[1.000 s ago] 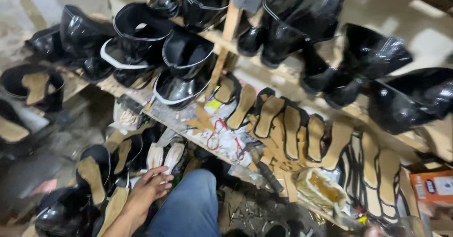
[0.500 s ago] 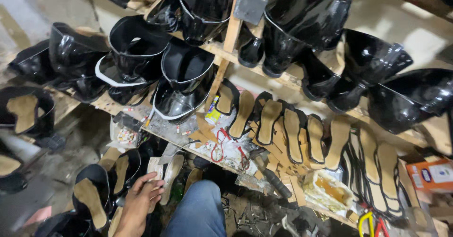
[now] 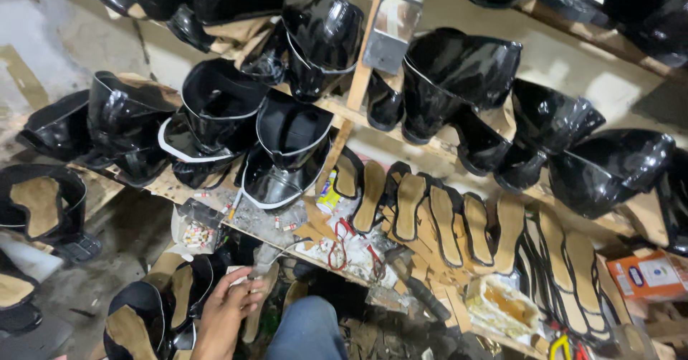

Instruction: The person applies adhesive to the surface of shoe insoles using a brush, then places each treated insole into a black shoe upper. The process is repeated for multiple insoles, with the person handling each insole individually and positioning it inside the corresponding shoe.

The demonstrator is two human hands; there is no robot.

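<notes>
My left hand reaches down below the lower wooden shelf, its fingers resting on a black shoe upper with a tan insole at the bottom left. Whether the fingers grip it I cannot tell. More such pieces lie beside it. My knee in blue jeans sits just right of the hand. My right hand is out of view. On the shelf above the hand lie red-handled scissors and a row of tan insoles.
Glossy black boot uppers crowd the wooden shelves, more on the upper shelf. A small box of bits sits at the shelf edge. An orange carton and yellow-handled pliers lie at right. A wooden post stands mid-shelf.
The view has tilted up, showing more of the upper shelves. My left hand has stayed low on the shoe pieces under the shelf, shifting slightly toward the bottom edge.
</notes>
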